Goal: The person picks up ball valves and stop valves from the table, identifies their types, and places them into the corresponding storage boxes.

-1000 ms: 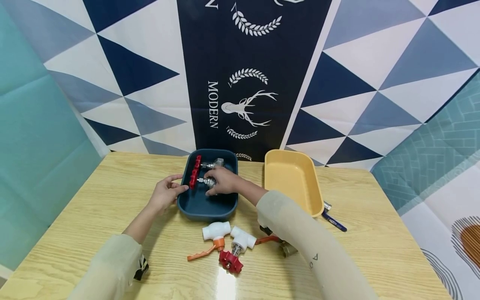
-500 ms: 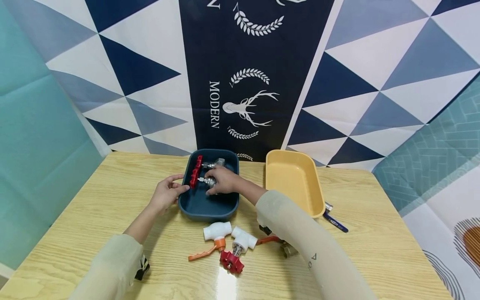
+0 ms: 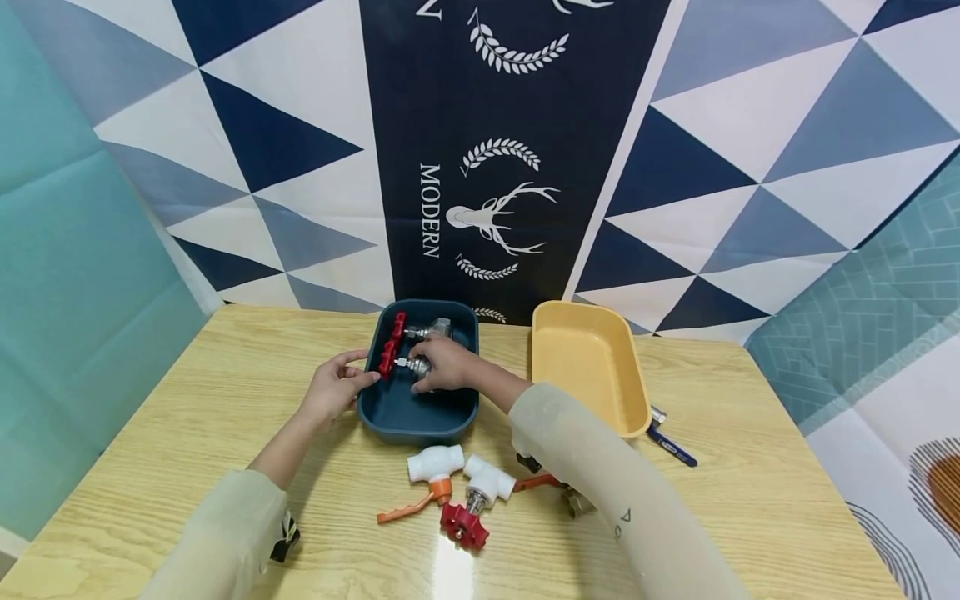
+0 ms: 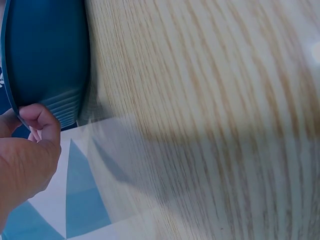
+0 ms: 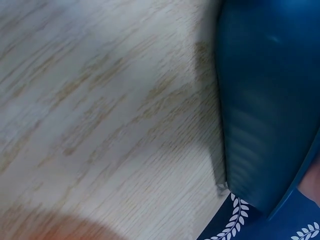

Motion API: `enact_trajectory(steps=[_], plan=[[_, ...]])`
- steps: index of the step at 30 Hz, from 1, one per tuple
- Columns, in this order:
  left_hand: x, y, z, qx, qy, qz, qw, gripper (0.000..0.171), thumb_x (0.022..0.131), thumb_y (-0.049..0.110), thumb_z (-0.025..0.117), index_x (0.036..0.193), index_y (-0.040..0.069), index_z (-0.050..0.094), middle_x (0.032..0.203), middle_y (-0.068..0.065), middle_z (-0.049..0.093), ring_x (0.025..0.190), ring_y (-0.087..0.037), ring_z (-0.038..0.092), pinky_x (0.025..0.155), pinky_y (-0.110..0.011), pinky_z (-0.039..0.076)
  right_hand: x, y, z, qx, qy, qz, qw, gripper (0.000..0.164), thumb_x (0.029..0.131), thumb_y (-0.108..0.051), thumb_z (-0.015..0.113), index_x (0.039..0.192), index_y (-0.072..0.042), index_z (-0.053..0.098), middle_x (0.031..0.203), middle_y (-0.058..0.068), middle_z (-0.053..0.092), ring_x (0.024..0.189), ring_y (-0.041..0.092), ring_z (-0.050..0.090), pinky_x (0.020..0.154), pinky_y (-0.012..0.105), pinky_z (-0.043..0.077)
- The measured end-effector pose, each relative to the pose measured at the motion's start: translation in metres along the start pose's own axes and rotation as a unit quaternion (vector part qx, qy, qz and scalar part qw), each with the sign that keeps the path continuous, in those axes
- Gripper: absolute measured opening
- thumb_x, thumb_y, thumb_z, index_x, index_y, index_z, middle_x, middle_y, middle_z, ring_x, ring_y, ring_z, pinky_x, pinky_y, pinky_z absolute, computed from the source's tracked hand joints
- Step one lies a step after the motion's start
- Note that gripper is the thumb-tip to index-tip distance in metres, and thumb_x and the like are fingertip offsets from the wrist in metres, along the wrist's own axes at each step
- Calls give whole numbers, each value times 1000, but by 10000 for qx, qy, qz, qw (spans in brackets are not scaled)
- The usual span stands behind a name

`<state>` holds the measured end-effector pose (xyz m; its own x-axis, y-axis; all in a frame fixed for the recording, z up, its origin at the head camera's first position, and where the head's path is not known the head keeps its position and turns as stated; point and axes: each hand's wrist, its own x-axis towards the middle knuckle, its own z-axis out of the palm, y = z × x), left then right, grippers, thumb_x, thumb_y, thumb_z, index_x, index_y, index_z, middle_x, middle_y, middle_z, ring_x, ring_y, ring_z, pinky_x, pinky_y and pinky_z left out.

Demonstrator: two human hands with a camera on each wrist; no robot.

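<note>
A dark blue bin (image 3: 397, 410) stands near the table's back edge, with two metal valves lying inside, their red handwheels to the left. My right hand (image 3: 446, 364) reaches in from the right and holds the nearer valve (image 3: 408, 363), its body mostly covered by my fingers. Beyond it lies the other valve (image 3: 441, 327). On the bin's left side, my left hand (image 3: 335, 387) pinches the rim. The left wrist view has that hand (image 4: 30, 160) with fingers curled at the rim. From the right wrist, the bin's outer wall (image 5: 265, 100) hides most of my right hand (image 5: 312, 182).
To the right stands a yellow bin (image 3: 588, 367), with a blue-levered valve (image 3: 670, 446) beside it. In front lie a white valve with an orange lever (image 3: 435, 464) and a white valve with a red handwheel (image 3: 465, 525). A brass valve (image 3: 576, 502) is partly under my right forearm.
</note>
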<state>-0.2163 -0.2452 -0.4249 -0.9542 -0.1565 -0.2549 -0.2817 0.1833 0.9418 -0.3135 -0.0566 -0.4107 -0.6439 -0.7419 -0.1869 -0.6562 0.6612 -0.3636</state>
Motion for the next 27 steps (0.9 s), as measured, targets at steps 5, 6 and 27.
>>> enact_trajectory(steps=[5, 6, 27], plan=[[0, 0, 0, -25, -23, 2, 10000, 51, 89, 13, 63, 136, 6, 45, 85, 0, 53, 54, -6, 47, 48, -21, 43, 0, -1, 1, 12, -2, 51, 10000, 56, 80, -37, 73, 127, -12, 57, 122, 9, 52, 101, 17, 51, 87, 31, 45], [0, 0, 0, -35, -34, 4, 10000, 51, 89, 13, 63, 136, 6, 44, 85, 0, 54, 54, -6, 47, 48, -21, 43, 0, -1, 1, 5, -6, 53, 10000, 56, 80, -37, 73, 127, -12, 57, 122, 8, 52, 101, 17, 51, 87, 31, 45], [0, 0, -1, -19, -66, 2, 10000, 51, 90, 14, 62, 137, 7, 44, 86, 0, 53, 55, -5, 46, 49, -21, 44, 4, -2, 7, -25, 22, 178, 9998, 55, 80, -37, 73, 126, -11, 58, 124, 9, 52, 108, 18, 51, 96, 31, 43]])
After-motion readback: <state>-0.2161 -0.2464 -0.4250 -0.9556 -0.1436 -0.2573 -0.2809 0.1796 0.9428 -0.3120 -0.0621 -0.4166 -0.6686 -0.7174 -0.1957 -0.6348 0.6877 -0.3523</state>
